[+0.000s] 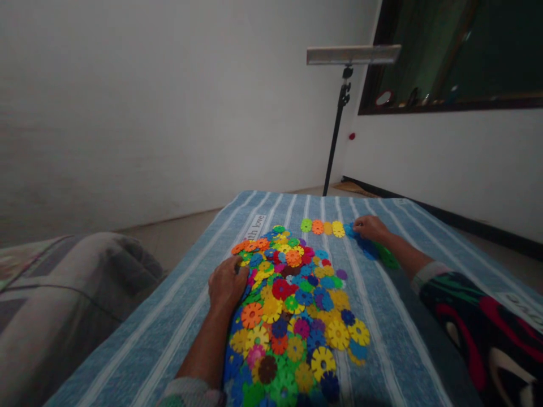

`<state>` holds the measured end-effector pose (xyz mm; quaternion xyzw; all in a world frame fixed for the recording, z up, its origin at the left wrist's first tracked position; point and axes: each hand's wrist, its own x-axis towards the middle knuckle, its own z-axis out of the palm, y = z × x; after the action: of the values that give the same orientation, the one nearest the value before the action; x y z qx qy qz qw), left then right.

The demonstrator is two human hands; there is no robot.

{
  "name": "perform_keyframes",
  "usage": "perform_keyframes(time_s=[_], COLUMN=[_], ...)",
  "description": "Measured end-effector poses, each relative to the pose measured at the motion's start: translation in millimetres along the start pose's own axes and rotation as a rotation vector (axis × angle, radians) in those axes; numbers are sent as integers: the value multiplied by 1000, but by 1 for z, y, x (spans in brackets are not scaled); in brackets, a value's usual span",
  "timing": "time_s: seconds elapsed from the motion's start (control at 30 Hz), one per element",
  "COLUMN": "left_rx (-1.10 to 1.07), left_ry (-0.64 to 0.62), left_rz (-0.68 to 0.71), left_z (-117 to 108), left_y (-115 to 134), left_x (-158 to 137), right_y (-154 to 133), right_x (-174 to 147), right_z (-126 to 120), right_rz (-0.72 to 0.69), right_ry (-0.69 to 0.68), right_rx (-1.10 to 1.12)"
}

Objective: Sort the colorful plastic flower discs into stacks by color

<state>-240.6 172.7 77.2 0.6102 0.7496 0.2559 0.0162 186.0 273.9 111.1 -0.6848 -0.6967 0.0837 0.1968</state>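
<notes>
- Plainly, grey padded furniture [76, 299] filled the far left, just beside a table spread with a blue, white-striped cloth [182, 316]; a pale wall [169, 102] rose behind.
- The left hand [228, 282] rested at the left edge of a heap of flower-shaped discs [292, 305], its fingers bent inward and touching the pieces; whether it gripped one could not be told.
- The heap sprawled over the middle of the cloth, its orange, yellow, blue, green, red and purple pieces overlapping; printed lettering [257, 226] showed just beyond it.
- Farther off lay a short row of discs: a light green disc [306, 225], an orange disc [318, 227], a duller orange disc [328, 228], a yellow disc [338, 228] and a blue disc [349, 229]; a black stand [335, 135] bearing a flat panel [354, 55] stood behind the table.
- The right hand [372, 229] met the row at the blue disc, fingers drawn narrow together; whether they pinched it or merely touched it could not be told; more blue and green pieces [387, 257] lay by the wrist.
- A dark window [479, 51] occupied the upper right.
</notes>
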Motion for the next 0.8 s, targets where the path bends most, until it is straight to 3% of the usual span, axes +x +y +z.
perform_keyframes(time_s=[0.33, 0.67, 0.8], left_rx=[-5, -17, -6], left_ry=[-6, 0, -15], left_rz=[6, -3, -2], left_z=[0, 1, 0], left_y=[0, 0, 1], left_x=[1, 1, 1], right_y=[-4, -16, -38], right_x=[6, -7, -22], right_z=[8, 3, -3], right_rz=[-25, 40, -82], right_ry=[-57, -22, -35], right_rx=[-259, -335, -254])
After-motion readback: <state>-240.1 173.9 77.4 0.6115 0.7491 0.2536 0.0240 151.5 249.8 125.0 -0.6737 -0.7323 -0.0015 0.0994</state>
